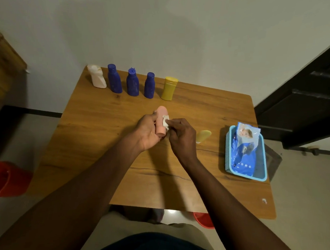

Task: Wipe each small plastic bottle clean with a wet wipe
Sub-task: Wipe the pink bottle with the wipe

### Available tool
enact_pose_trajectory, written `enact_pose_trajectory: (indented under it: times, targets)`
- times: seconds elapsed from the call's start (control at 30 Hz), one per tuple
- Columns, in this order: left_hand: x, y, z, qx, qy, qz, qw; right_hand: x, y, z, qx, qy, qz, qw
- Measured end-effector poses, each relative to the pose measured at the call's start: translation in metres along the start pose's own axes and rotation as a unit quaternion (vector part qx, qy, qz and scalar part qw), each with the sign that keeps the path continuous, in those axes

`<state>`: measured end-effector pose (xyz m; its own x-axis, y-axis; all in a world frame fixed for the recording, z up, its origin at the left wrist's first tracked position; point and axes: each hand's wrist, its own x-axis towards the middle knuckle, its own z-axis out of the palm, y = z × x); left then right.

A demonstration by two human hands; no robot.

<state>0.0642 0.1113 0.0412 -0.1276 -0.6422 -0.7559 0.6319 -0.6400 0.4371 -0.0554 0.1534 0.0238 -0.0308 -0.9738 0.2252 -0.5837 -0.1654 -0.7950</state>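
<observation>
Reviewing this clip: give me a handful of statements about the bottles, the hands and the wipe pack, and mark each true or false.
1. The left hand holds the pink bottle. True.
2. The right hand presses a white wipe against that bottle. True.
3. Five bottles stand in a row at the table's far edge, three of them blue. True: white bottle, blue bottles, yellow bottle.
4. The wipe pack lies directly on the wooden table. False: it sits in the blue basket.
5. The pale yellow bottle beside the right hand stands upright. False: it lies on its side.
</observation>
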Motion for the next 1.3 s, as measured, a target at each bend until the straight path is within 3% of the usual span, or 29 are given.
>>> enact_pose_trajectory:
  times: [0.27,0.4,0.57,0.73,1.03,1.3]
  targets:
    - [-0.003,-0.001,-0.001,0.064,-0.028,-0.009,0.998,0.013,-0.018,0.001,-0.026,-0.017,-0.039,0.999]
    - [-0.005,0.006,-0.008,0.063,-0.002,-0.008,0.998,-0.009,-0.018,0.003,-0.027,-0.052,-0.065,0.996]
    - [-0.004,-0.001,-0.010,0.023,-0.016,-0.027,0.999,-0.005,-0.004,-0.002,-0.026,-0.023,-0.030,0.999]
    - [-0.010,-0.002,-0.005,0.063,-0.041,-0.023,0.997,0.024,-0.003,-0.006,-0.034,-0.003,-0.007,0.999]
    - [-0.005,0.008,-0.014,0.065,-0.043,-0.036,0.996,-0.007,-0.007,0.003,-0.042,-0.072,-0.085,0.993]
    - [-0.009,0.004,-0.007,0.104,-0.066,-0.033,0.992,0.026,-0.005,-0.006,0.027,0.029,0.024,0.999]
